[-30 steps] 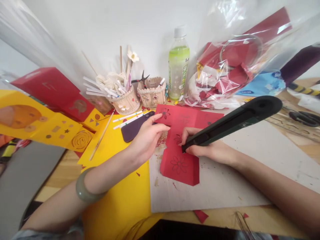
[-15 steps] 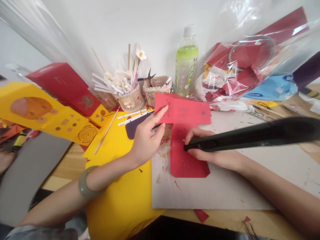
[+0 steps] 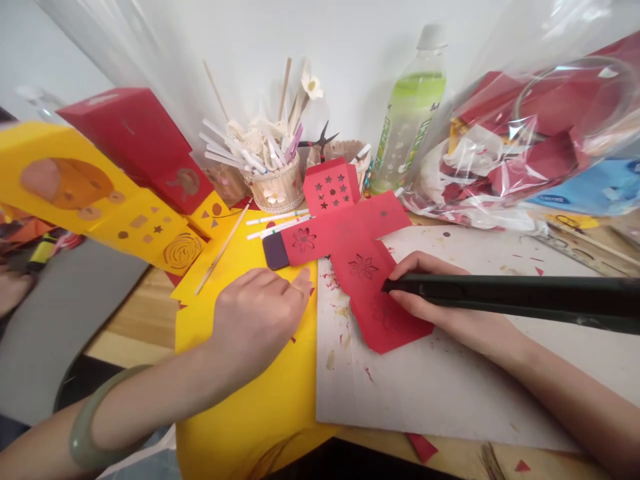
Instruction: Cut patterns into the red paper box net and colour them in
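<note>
My left grip [image 3: 263,310] is loosely curled, the back of the hand up and the knuckles facing away from me, most fingertips tucked under out of sight; one digit's tip pokes up on the side toward my right grip [image 3: 457,320]. That one is pinched: the forefinger [image 3: 425,261] bends over at the far side, the thumb [image 3: 415,307] lies along the near side, and both tips point toward my left grip. The two grips are well apart, about level with each other. My left forearm [image 3: 165,403] runs back from its grip, down and to the left; my right forearm [image 3: 555,380] slants back from its own, down and to the right.
</note>
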{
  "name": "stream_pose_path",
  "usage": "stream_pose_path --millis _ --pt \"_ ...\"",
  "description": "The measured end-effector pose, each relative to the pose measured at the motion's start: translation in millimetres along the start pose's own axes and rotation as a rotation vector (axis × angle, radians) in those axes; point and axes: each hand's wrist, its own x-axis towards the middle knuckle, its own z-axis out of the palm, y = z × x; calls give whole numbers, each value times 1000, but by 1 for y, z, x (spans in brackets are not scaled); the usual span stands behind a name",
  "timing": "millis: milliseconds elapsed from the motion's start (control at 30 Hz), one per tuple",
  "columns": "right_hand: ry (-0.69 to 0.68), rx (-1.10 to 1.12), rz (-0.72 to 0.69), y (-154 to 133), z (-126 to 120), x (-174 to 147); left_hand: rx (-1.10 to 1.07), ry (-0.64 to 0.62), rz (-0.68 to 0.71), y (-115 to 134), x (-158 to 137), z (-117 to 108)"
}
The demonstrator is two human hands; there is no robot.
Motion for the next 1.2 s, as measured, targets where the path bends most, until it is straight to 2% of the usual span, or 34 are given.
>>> stream_pose_path --millis 100,167,233,300,467,600,733,867,1200 --pt "42 -7 -8 1 1 0 -149 135 348 10 3 6" --pt "57 -32 -25 0 1 -1 -264 102 493 16 7 17" --pt "59 -62 -39 -2 -1 0 -305 31 544 20 10 27" --pt "46 -85 -35 -5 -3 1 -321 3 564 22 12 33" --pt "17 -102 33 -9 0 4 -315 45 591 21 12 33" --pt "83 -143 55 -1 12 -2 -282 137 592 22 11 33" --pt "135 -233 -49 9 18 -7 -281 175 576 24 11 34" --pt "113 -320 -147 13 16 -6 -316 179 544 24 12 35" --pt "102 -384 -214 15 14 -6 -371 182 422 29 8 37"
